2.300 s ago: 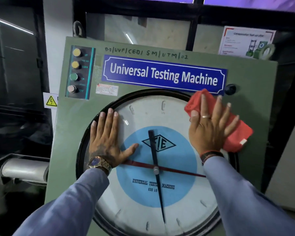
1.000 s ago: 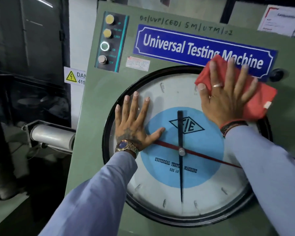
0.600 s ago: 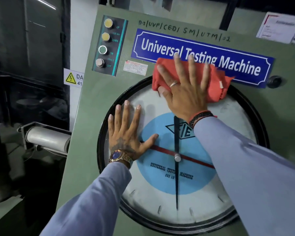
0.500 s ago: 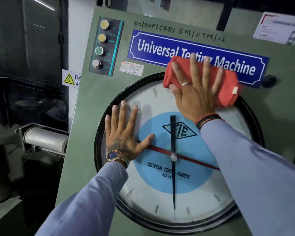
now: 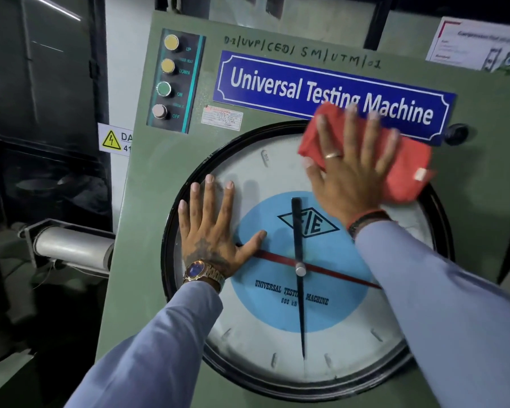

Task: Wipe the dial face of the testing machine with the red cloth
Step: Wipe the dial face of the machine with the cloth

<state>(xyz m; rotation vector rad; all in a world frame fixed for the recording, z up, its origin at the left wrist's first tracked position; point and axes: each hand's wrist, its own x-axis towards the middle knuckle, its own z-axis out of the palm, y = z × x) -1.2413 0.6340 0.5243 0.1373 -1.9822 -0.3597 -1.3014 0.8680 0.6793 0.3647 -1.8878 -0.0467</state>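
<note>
Round glass-fronted white-and-blue dial face (image 5: 277, 343): crumpled red cloth (image 5: 407, 169) sits upper right, pressed flat under my spread right hand (image 5: 351, 178). Left hand (image 5: 212, 228) flat, open, bracing left side. Risk: cloth overhangs rim, could bunch or slip.

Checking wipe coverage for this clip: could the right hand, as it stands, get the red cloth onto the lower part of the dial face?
Probably yes. The right hand presses the red cloth flat near the dial face's top edge, and the lower part lies bare. The left hand rests only on the left side.
</note>
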